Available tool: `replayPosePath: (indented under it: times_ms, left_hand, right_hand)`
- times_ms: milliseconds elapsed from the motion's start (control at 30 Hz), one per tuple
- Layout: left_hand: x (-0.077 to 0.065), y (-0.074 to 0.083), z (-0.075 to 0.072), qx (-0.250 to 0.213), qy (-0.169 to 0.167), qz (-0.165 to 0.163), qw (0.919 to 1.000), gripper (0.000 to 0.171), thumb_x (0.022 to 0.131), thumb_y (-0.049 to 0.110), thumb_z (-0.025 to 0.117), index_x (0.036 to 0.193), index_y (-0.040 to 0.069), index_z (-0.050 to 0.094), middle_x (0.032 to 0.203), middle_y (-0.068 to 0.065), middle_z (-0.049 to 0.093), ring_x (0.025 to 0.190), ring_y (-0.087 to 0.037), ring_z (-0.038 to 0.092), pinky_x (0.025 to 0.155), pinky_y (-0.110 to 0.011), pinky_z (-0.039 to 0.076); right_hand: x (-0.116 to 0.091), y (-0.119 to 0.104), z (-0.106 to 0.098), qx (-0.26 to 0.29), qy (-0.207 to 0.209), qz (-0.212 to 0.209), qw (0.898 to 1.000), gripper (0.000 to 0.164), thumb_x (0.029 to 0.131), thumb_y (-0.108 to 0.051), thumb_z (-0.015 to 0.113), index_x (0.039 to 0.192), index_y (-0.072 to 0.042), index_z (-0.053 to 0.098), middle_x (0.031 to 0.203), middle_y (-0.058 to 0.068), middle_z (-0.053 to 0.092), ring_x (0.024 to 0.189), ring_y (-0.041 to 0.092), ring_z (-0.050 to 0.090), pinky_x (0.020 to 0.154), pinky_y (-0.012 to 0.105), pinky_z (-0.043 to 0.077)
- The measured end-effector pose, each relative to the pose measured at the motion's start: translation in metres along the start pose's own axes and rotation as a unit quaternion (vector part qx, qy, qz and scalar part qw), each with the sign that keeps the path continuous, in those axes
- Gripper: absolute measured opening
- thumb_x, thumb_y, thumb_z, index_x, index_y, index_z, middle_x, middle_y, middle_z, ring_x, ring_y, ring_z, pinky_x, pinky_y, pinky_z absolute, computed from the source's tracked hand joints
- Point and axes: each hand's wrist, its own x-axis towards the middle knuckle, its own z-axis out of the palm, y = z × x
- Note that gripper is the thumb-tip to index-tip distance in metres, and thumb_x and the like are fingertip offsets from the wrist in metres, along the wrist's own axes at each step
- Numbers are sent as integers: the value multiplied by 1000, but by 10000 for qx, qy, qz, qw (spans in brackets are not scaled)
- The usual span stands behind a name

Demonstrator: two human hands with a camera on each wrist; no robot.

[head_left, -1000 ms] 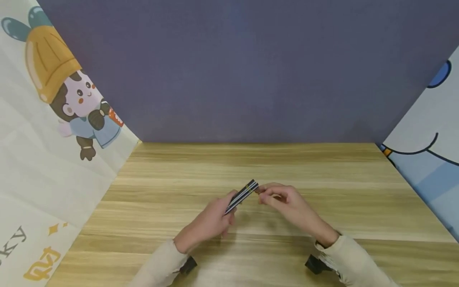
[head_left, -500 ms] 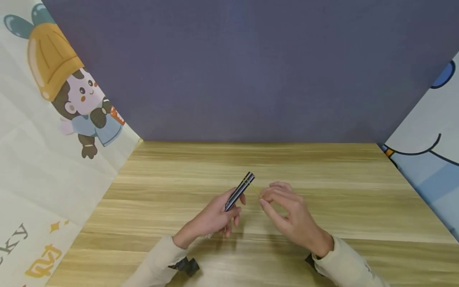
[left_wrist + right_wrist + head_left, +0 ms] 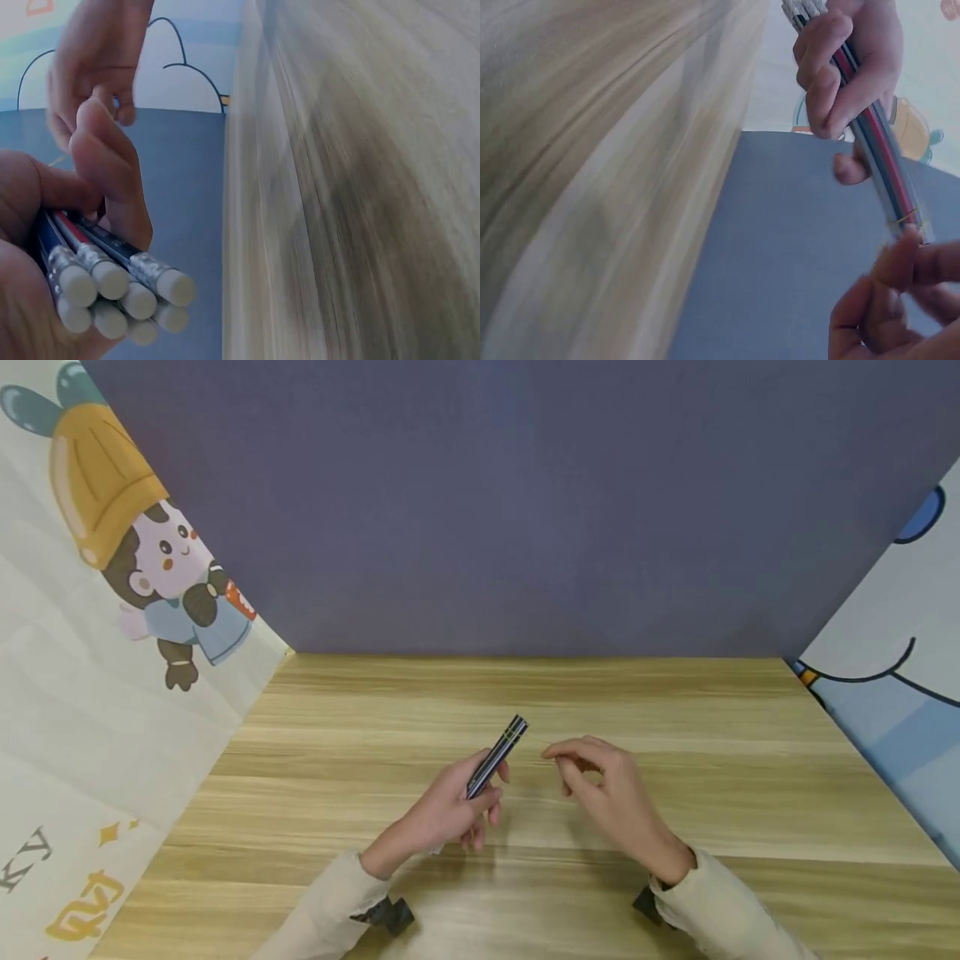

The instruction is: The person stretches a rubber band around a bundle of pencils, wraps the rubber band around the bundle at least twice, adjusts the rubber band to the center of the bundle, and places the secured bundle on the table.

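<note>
My left hand (image 3: 446,806) grips a bundle of several pencils (image 3: 497,758), dark striped with a red one among them in the right wrist view. White erasers (image 3: 112,283) face the left wrist camera at the near end. Around the far end of the bundle runs a thin yellow rubber band (image 3: 511,737). Thumb and forefinger of my right hand (image 3: 615,793) pinch a strand of it, stretched off to the right of the pencils. In the right wrist view those pinching fingers (image 3: 906,259) sit close by the banded end.
Both hands are above a wood-grain table (image 3: 360,710). A dark grey-blue panel (image 3: 510,510) rises behind it. Printed cartoon sheets flank it, one at the left (image 3: 75,718) and one at the right (image 3: 900,727). Each wrist carries a small black camera mount.
The bundle has turned a little steeper and shifted slightly left. My right hand has drawn away from the pencils' end, pulling the rubber band strand out to the right.
</note>
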Motion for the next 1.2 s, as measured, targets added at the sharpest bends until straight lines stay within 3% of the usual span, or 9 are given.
replayPosePath:
  times_ms: [167,333,433,600,700,800,1000,1100,1200]
  left_hand:
    - [-1,-5,3,30,-302,217,9993,17,103,2,49,118,8,53,72,-14,63,40,-20,58,35,-44,53]
    - [-2,-9,9,656,-448,521,9955,15,102,-2,48,115,5,52,73,-11,63,40,-14,58,35,-37,52]
    - [-5,-6,12,1252,-377,768,9884,23,101,-5,47,117,11,51,75,-11,64,42,-9,58,36,-29,52]
    - [-4,-1,17,2257,124,1089,9680,41,92,-12,52,121,18,50,78,-7,64,50,-3,56,43,-17,50]
    - [-2,-4,19,3185,632,1498,9339,37,89,-11,58,116,13,53,80,-4,66,58,-3,56,48,-12,48]
    - [-1,-8,17,4292,1158,1936,8746,36,85,-9,64,112,12,55,80,-1,65,56,-4,52,44,-10,42]
    - [-1,-13,11,5960,1559,2359,7516,43,76,-3,74,109,15,52,74,0,57,44,-4,40,35,-15,32]
    - [-2,-13,10,6254,1604,2410,7246,42,76,-3,74,106,15,50,71,0,55,43,-4,39,34,-16,30]
    - [-2,-13,10,6372,1611,2347,7162,39,78,-1,74,104,16,50,70,0,55,42,-4,37,34,-16,27]
  right_hand:
    - [8,15,-5,545,-933,1176,9872,16,95,-7,63,98,-13,78,79,8,72,40,9,41,36,25,39]
    - [15,28,-21,1289,-2878,1749,9327,23,91,-20,74,109,-6,74,77,21,64,38,7,28,33,22,29]
    - [17,34,-32,2028,-3490,1543,9018,26,95,-21,69,116,-4,70,65,10,54,38,6,28,30,26,26]
    - [16,42,-29,4693,-3682,1049,7957,32,109,-15,41,123,3,63,76,-3,53,48,6,27,30,25,20]
    - [14,37,-23,5600,-3445,1272,7426,38,110,-23,35,120,-3,66,88,-2,61,55,4,31,35,18,26]
    - [11,28,-22,5620,-3028,1796,7485,35,110,-29,38,109,-10,67,91,-1,66,57,0,38,39,14,35]
    - [13,22,-20,4837,-2697,2175,8038,25,106,-23,49,98,-9,69,80,-3,67,53,-2,44,37,13,36]
    - [13,21,-18,4249,-2706,2037,8395,20,103,-18,55,98,-5,69,72,-4,60,47,1,40,36,15,34]
    - [13,20,-18,3618,-2624,1924,8736,19,100,-17,62,100,1,68,71,-1,59,44,4,38,35,18,33]
